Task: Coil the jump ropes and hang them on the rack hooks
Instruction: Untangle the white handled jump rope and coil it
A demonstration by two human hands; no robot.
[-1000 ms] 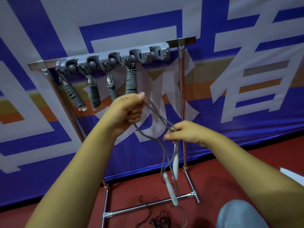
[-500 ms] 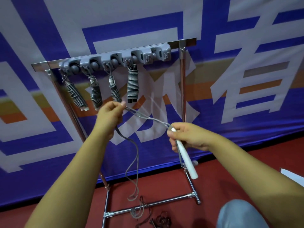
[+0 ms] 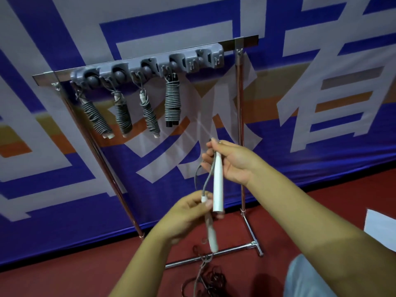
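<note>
The jump rope (image 3: 204, 179) being worked on now hangs between both hands in front of the rack (image 3: 239, 125), its two white handles brought side by side. Half a second ago the left hand was up near the hanging bundles, holding a stretch of cord out taut; it has since dropped low and now pinches the top of the second handle (image 3: 209, 230), fingers and thumb curled around it. The right hand (image 3: 232, 161) has turned the first handle (image 3: 218, 185) upright and grips its upper end, fingers curled with the grey cord looping out just beside them. The left hand (image 3: 188, 215) sits just below and left of the right.

With both handles gathered, the rope looks ready for its cord to be wound around them, as on the four coiled ropes (image 3: 172, 103) already hanging from the grey hook strip (image 3: 150, 65). The hooks at the strip's right end are free. More dark rope (image 3: 205, 279) lies tangled on the red floor (image 3: 321, 200) by the rack's foot.
</note>
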